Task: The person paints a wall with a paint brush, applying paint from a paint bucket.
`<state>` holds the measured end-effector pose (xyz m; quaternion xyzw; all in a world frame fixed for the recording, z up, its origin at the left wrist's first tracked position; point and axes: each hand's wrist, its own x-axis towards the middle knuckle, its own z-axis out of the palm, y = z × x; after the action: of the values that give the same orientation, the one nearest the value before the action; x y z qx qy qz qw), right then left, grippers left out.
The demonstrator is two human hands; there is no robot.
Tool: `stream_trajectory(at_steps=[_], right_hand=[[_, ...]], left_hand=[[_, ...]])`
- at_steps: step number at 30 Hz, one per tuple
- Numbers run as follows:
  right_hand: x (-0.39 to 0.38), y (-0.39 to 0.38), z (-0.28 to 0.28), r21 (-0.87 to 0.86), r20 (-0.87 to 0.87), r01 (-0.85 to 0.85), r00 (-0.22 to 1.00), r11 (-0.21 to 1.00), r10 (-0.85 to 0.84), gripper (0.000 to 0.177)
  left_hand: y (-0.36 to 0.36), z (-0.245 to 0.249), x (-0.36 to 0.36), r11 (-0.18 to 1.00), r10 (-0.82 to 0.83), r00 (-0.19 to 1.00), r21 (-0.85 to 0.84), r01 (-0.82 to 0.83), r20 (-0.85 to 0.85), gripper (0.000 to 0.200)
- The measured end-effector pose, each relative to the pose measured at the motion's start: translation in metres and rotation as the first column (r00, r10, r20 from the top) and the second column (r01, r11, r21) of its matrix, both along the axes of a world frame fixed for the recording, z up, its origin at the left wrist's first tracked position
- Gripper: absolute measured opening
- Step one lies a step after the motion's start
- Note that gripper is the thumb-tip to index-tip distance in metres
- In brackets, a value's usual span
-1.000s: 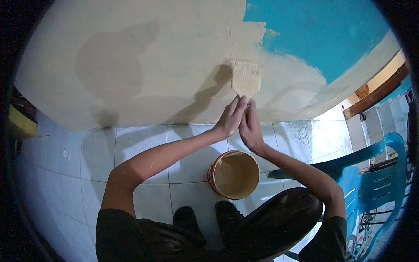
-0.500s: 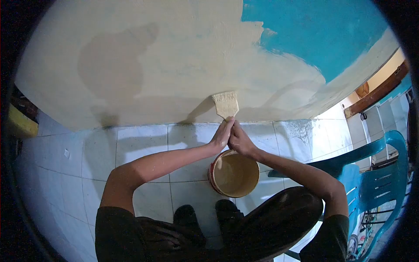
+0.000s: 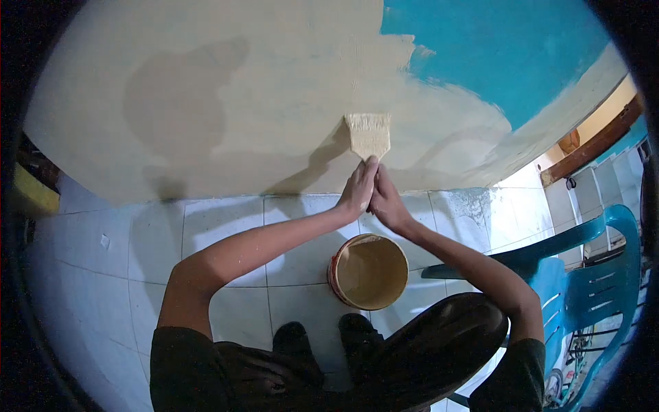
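Observation:
A wide paintbrush (image 3: 370, 137), coated in cream paint, has its bristles up against the lower part of the wall (image 3: 288, 89). Both my left hand (image 3: 357, 188) and my right hand (image 3: 390, 202) are closed round its handle, side by side, so the handle is mostly hidden. Cream paint covers most of the wall, while a turquoise patch (image 3: 494, 62) with a ragged edge shows at the upper right. Below my hands, a round bucket (image 3: 371, 275) with cream-smeared inner walls stands on the floor.
My feet (image 3: 295, 343) are on the pale floor tiles (image 3: 233, 309), just behind the bucket. To the right stands a teal plastic chair (image 3: 597, 292), close to my right arm. A yellow object (image 3: 36, 191) sits at the far left. A brown wooden beam (image 3: 594, 144) lies beyond the wall's right end.
The paintbrush has moved up the wall and slightly right, with both hands still gripping it. The bucket and chair stay where they were.

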<state>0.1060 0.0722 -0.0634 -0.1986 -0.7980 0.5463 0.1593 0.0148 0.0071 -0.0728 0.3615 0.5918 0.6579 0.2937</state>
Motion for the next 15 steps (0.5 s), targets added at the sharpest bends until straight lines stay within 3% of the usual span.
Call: stream_trajectory(at_steps=[4, 5, 6, 8, 9, 10, 13, 15], right_hand=[[0.013, -0.014, 0.003, -0.068, -0.036, -0.007, 0.999, 0.998, 0.005, 0.046], [0.021, -0.013, 0.01, -0.23, 0.036, -0.012, 0.999, 0.973, 0.02, 0.047], [0.02, -0.012, 0.019, -0.229, 0.035, -0.01, 0.999, 0.973, 0.019, 0.047], [0.011, -0.006, 0.034, 0.114, -0.293, 0.128, 0.952, 0.985, -0.09, 0.039], [0.008, -0.003, 0.048, 0.256, -0.373, 0.226, 0.92, 0.94, -0.119, 0.033], [0.008, 0.003, 0.062, 0.189, -0.333, 0.261, 0.924, 0.947, -0.188, 0.033], [0.003, 0.018, 0.096, 0.229, -0.474, 0.33, 0.86, 0.916, -0.191, 0.033], [0.003, 0.03, 0.106, 0.225, -0.557, 0.347, 0.813, 0.911, -0.172, 0.032]], left_hand=[[0.0, -0.009, 0.007, 0.998, -0.046, 0.998, -0.045, 0.049, 0.046, 0.066], [0.002, -0.004, 0.008, 0.999, -0.046, 0.999, -0.028, 0.047, 0.021, 0.066], [0.004, 0.003, 0.008, 0.999, -0.045, 0.999, -0.014, 0.045, -0.003, 0.066], [0.01, 0.043, 0.009, 1.0, 0.018, 0.997, 0.009, -0.017, -0.069, 0.065], [0.015, 0.062, 0.006, 0.999, -0.009, 0.992, 0.033, 0.013, -0.122, 0.063], [0.021, 0.08, 0.004, 0.997, -0.034, 0.984, 0.056, 0.045, -0.175, 0.062], [0.043, 0.121, 0.005, 0.995, -0.045, 0.952, 0.076, 0.071, -0.303, 0.057], [0.059, 0.131, 0.006, 0.993, -0.044, 0.967, 0.091, 0.069, -0.253, 0.056]])
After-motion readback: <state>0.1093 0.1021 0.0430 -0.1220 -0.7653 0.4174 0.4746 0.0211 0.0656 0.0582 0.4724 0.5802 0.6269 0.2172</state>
